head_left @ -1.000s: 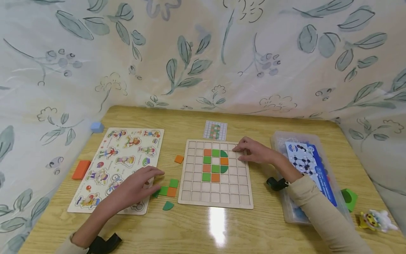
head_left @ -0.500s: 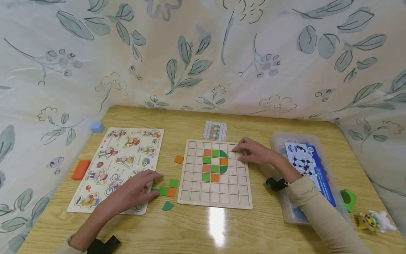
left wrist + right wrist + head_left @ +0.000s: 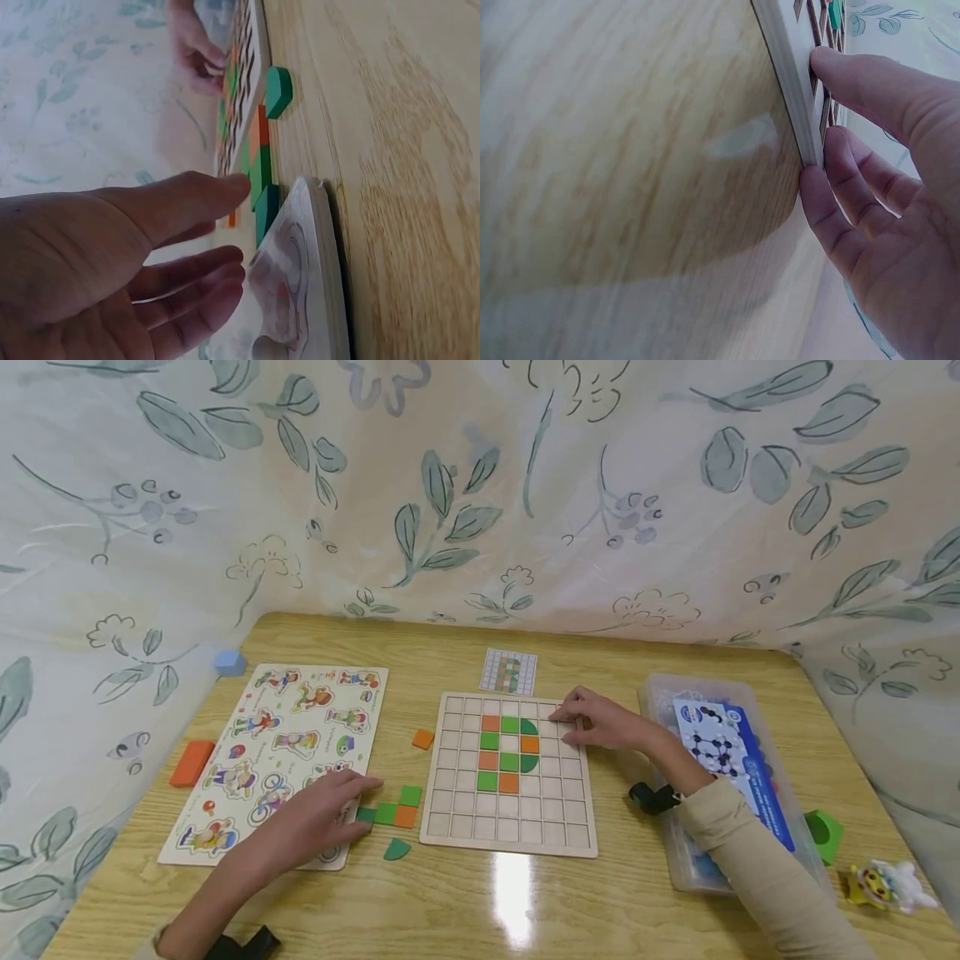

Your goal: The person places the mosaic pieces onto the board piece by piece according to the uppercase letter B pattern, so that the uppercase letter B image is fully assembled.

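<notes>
A wooden grid board (image 3: 510, 827) lies mid-table, with orange, green and dark green tiles set in its squares. My right hand (image 3: 603, 720) rests at the board's upper right corner; in the right wrist view its thumb touches the board's face (image 3: 802, 82) and its fingertips meet the rim. Left of the board, my left hand (image 3: 318, 814) hovers over the right side of a picture puzzle board (image 3: 352, 681), its fingers loose and holding nothing. Just past its thumb are a dark green tile (image 3: 365, 815), green tiles (image 3: 386, 813), an orange tile (image 3: 406, 817) and a dark green quarter-round tile (image 3: 397, 849).
Behind the grid board lies a pattern card (image 3: 509, 672). Another orange tile (image 3: 423, 739) sits between the boards. A clear plastic box (image 3: 660, 693) stands at right, near a green block (image 3: 823, 837) and a toy figure (image 3: 888, 887). Red (image 3: 192, 763) and blue blocks (image 3: 230, 662) lie left.
My left hand has drawn back slightly to the left, uncovering more of the dark green tile beside its thumb. The right hand has stayed at the grid board's corner.
</notes>
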### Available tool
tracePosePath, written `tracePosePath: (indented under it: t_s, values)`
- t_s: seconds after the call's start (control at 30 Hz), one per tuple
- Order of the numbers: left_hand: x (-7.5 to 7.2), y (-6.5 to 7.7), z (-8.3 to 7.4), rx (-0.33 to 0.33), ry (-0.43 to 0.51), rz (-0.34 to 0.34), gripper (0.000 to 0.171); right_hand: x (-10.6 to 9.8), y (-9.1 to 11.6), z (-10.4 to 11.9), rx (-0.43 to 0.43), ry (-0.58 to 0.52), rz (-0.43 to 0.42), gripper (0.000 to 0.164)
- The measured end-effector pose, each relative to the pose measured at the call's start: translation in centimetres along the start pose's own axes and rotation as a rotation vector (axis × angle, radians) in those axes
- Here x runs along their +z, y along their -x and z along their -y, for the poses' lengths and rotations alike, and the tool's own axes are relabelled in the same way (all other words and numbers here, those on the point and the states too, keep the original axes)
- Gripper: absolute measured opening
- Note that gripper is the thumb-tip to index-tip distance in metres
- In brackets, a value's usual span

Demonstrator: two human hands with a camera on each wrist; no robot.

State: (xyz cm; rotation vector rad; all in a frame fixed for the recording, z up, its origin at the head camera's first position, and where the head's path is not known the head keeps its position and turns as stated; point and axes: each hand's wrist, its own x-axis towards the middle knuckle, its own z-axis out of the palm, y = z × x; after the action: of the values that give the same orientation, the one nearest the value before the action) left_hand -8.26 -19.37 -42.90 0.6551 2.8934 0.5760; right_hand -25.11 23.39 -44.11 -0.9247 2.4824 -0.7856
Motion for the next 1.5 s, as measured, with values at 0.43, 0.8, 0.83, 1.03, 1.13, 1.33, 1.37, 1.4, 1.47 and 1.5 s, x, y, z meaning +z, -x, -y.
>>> tracePosePath:
  t_s: [0.43,0.8,0.83,1.03,1.13,1.33,1.37,1.4,1.47,1.5]
  values:
    - [0.6,0.0,-0.2,0.023,-0.020,-0.024,0.027,0.1,0.1,-0.2,-0.014,0.008,-0.003,0.035]
    - [0.8,-0.4,-0.4,0.034,-0.044,-0.035,0.019,0.0,0.4,-0.2,-0.013,0.003,0.000,0.036]
    - [0.8,-0.5,-0.4,0.040,-0.045,-0.035,0.019,0.1,0.4,-0.2,-0.011,0.001,0.000,0.036]
    - [0.6,-0.8,-0.6,0.050,-0.048,-0.024,0.018,0.0,0.5,-0.1,-0.006,-0.001,-0.004,0.036]
    - [0.6,-1.0,-0.5,0.046,-0.049,-0.012,0.019,0.0,0.4,-0.2,-0.008,0.005,-0.007,0.035]
    - [0.3,-1.4,-0.4,0.010,0.015,0.055,0.018,0.0,0.3,-0.3,-0.025,0.007,-0.015,0.034]
    - [0.1,-1.5,-0.5,0.003,0.043,0.072,0.017,0.0,0.3,-0.3,-0.032,0.008,-0.014,0.034]
    - [-0.1,-1.5,-0.5,-0.001,0.066,0.081,0.014,0.0,0.3,-0.2,-0.034,0.010,-0.015,0.034]
    - [-0.4,-1.5,-0.5,0.011,0.072,0.078,0.012,0.0,0.3,-0.2,-0.033,0.011,-0.013,0.034]
    - [-0.6,-1.5,-0.5,0.020,0.073,0.067,0.015,0.0,0.3,-0.1,-0.031,0.014,-0.013,0.034]
